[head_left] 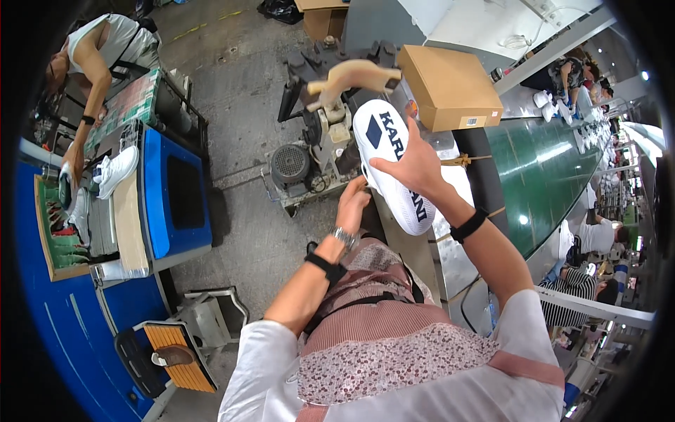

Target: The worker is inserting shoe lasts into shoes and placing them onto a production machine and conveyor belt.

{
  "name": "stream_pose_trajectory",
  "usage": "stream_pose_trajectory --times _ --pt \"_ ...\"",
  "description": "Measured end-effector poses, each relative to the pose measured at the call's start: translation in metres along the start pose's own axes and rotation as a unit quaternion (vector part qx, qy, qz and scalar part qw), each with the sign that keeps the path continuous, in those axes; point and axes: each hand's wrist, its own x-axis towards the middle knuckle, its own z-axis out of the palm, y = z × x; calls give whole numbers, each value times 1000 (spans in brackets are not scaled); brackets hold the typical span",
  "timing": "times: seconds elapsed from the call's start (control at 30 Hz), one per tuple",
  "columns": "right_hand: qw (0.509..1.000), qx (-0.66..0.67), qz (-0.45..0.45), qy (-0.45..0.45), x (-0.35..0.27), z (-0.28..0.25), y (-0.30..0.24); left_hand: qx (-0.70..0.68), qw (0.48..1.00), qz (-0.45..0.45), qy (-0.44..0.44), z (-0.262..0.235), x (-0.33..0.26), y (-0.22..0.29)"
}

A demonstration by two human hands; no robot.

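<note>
A white shoe point(376, 151) is turned with its sole towards me, showing dark blue lettering and a diamond mark. My right hand point(415, 165) grips it across the middle, thumb over the sole. Close to the shoe's left edge is my left hand point(351, 207), its fingers curled together. Whatever those fingers pinch, if anything, is hidden at the shoe's edge. Just beyond the shoe stands a machine with a curved tan pad point(355, 76) on top and a grey motor point(290, 162) at its side.
A cardboard box point(450, 88) sits beyond my right hand. Along the right runs a green conveyor belt point(541, 179) with white shoes and people farther off. At left, a co-worker point(95, 56) bends over a blue workstation point(179, 193) with white shoes. A wooden-slat stool point(183, 359) stands lower left.
</note>
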Motion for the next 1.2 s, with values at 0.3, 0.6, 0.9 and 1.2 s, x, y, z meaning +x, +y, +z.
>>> stream_pose_trajectory --times 0.3,0.6,0.9,1.2 --pt "994 16 74 76 -20 14 -9 -392 913 -71 -92 75 -23 -6" --pt "985 53 45 155 -35 27 -4 -402 912 -24 -82 69 -28 -12" --pt "984 49 38 168 -39 29 1 -371 927 -19 -47 69 -28 -17" --pt "990 -12 67 124 -27 17 -19 -417 904 -39 -87 76 -10 -23"
